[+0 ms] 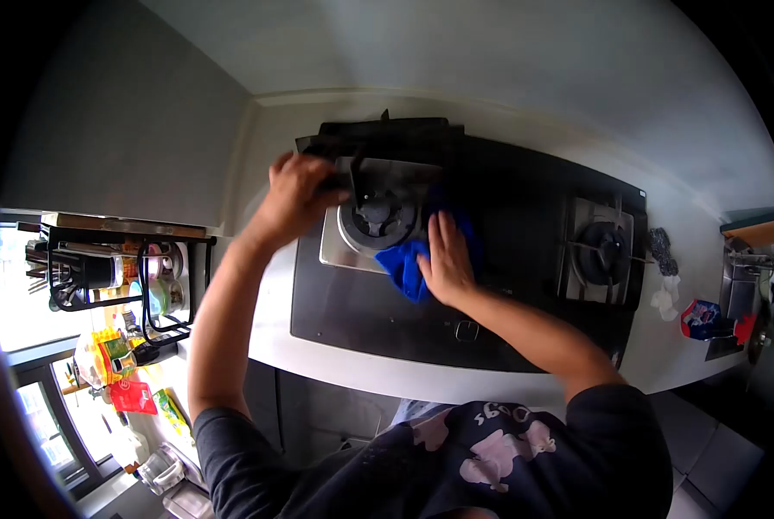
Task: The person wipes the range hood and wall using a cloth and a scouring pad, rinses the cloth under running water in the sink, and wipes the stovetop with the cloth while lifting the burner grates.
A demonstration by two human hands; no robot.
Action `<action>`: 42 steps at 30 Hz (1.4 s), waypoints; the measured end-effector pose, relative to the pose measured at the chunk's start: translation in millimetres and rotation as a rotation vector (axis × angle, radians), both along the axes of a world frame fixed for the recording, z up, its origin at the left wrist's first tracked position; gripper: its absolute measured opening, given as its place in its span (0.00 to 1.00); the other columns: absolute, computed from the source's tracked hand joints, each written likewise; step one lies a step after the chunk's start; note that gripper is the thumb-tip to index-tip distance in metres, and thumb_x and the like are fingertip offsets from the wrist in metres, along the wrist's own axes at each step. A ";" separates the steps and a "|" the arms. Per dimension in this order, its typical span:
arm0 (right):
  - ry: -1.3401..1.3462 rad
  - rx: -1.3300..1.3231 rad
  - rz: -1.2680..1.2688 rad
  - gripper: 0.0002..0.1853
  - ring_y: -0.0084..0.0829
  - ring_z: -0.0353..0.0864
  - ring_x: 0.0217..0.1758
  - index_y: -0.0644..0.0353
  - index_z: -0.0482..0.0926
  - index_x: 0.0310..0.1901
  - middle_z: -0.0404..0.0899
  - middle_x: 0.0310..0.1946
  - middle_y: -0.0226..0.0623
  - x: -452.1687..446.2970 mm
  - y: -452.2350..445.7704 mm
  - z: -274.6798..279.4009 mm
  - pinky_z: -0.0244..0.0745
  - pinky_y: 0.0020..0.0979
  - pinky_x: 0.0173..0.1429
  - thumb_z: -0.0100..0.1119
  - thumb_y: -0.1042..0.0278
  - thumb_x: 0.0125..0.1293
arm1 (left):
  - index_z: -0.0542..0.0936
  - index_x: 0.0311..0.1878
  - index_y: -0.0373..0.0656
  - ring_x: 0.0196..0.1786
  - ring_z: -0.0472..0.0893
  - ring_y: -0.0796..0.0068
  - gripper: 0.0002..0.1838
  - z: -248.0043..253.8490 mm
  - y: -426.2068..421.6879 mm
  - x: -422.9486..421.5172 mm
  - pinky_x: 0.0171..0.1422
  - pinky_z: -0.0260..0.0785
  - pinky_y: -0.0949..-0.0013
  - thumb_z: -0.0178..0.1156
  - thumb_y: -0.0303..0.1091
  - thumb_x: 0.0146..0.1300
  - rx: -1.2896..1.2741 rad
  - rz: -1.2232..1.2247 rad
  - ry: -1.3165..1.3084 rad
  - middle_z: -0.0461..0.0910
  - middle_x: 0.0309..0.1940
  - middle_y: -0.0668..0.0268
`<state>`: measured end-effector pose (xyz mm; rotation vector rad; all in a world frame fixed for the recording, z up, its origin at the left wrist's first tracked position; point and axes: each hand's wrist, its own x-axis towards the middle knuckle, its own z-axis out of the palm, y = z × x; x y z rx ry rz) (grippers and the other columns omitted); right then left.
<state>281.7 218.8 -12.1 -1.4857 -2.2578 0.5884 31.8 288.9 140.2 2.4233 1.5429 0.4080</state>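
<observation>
My left hand (297,192) is closed on a black pan support (355,173) at the left burner (377,214). The support looks lifted or tilted, and motion blurs part of it. My right hand (447,266) lies flat with its fingers stretched over a blue cloth (402,265). The cloth is bunched against the right edge of the steel plate (339,247) around that burner. Both hands are above the black gas hob (378,316).
On the right stands a second burner (605,251) with its pan support in place. A dark scouring pad (661,251), a crumpled white piece (666,298) and a blue-red packet (701,318) lie beyond it. A black rack (102,303) with utensils and dishes stands on the left.
</observation>
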 end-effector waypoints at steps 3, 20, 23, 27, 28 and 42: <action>-0.079 0.202 -0.176 0.32 0.49 0.55 0.67 0.70 0.58 0.62 0.57 0.63 0.55 -7.2 65.3 -10.2 0.53 0.45 0.67 0.53 0.63 0.57 | 0.75 0.41 0.39 0.45 0.74 0.57 0.17 33.2 29.5 10.3 0.59 0.57 0.58 0.61 0.42 0.56 -0.059 0.135 -0.081 0.77 0.31 0.58; 0.049 0.177 0.291 0.28 0.43 0.57 0.68 0.60 0.66 0.59 0.62 0.62 0.43 17.7 141.1 -10.3 0.56 0.42 0.66 0.57 0.69 0.55 | 0.68 0.55 0.33 0.49 0.71 0.80 0.18 79.2 -126.2 -65.3 0.58 0.60 0.76 0.52 0.22 0.61 -0.067 0.723 -0.617 0.73 0.45 0.66; -0.048 0.080 0.530 0.28 0.41 0.52 0.70 0.58 0.65 0.60 0.58 0.65 0.42 -17.5 191.9 -10.4 0.53 0.41 0.68 0.56 0.66 0.56 | 0.67 0.57 0.33 0.46 0.72 0.80 0.19 77.1 -165.2 -70.1 0.57 0.61 0.76 0.51 0.23 0.62 0.039 0.833 -0.757 0.73 0.44 0.68; -0.096 0.112 0.687 0.30 0.42 0.48 0.71 0.57 0.62 0.63 0.55 0.67 0.41 -120.0 224.7 -24.6 0.50 0.44 0.69 0.54 0.59 0.59 | 0.70 0.56 0.36 0.44 0.71 0.78 0.20 66.5 -209.7 -80.3 0.51 0.60 0.75 0.51 0.31 0.61 0.151 1.032 -0.768 0.74 0.41 0.68; -0.096 0.121 0.706 0.30 0.42 0.48 0.71 0.57 0.62 0.63 0.55 0.67 0.41 -142.6 226.6 -23.6 0.50 0.44 0.69 0.54 0.59 0.59 | 0.70 0.55 0.36 0.42 0.71 0.80 0.18 71.4 -209.9 -72.6 0.49 0.61 0.75 0.51 0.30 0.61 0.160 1.103 -0.759 0.73 0.38 0.69; -0.089 0.125 0.062 0.31 0.49 0.45 0.71 0.64 0.59 0.63 0.54 0.65 0.51 -241.2 26.3 -23.6 0.41 0.49 0.70 0.51 0.57 0.61 | 0.70 0.58 0.38 0.34 0.66 0.87 0.19 75.0 -220.9 -91.4 0.37 0.57 0.81 0.50 0.33 0.65 0.202 1.021 -0.822 0.70 0.32 0.73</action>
